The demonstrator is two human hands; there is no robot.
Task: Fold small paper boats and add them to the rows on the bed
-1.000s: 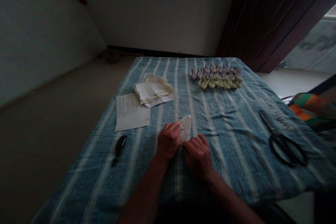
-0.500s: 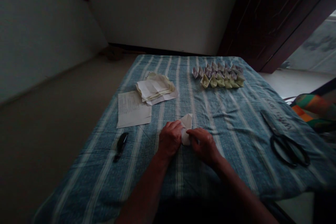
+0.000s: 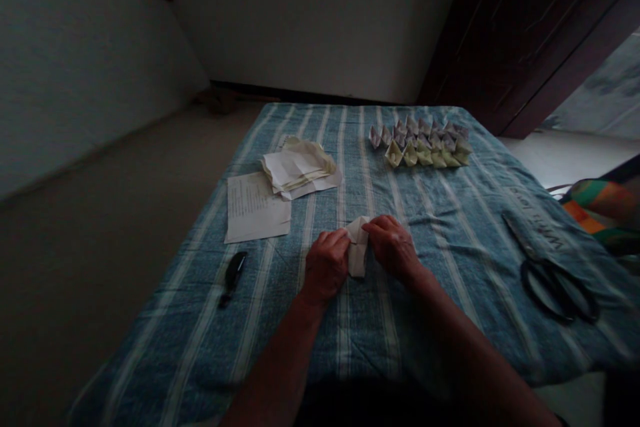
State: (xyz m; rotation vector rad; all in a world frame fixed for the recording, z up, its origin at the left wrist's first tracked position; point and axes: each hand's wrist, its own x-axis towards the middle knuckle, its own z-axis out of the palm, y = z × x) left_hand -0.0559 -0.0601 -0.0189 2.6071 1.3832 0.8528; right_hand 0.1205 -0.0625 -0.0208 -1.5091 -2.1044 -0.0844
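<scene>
A small folded piece of white paper lies on the striped blue tablecloth between my hands. My left hand is closed on its left edge, the fingers curled over and partly hiding it. With thumb and fingertips my right hand pinches the paper's upper right corner. Creases cross the paper, and its lower end is narrow and squared off. Both hands are low over the cloth.
Several folded paper boats stand in rows at the back right. A pile of paper sheets and a printed sheet lie left. A black folding knife or cutter is front left; black-handled scissors lie right.
My right hand has moved from the paper's lower end up to its upper right corner. The lower end now shows narrower and squared. My left hand has kept its hold.
</scene>
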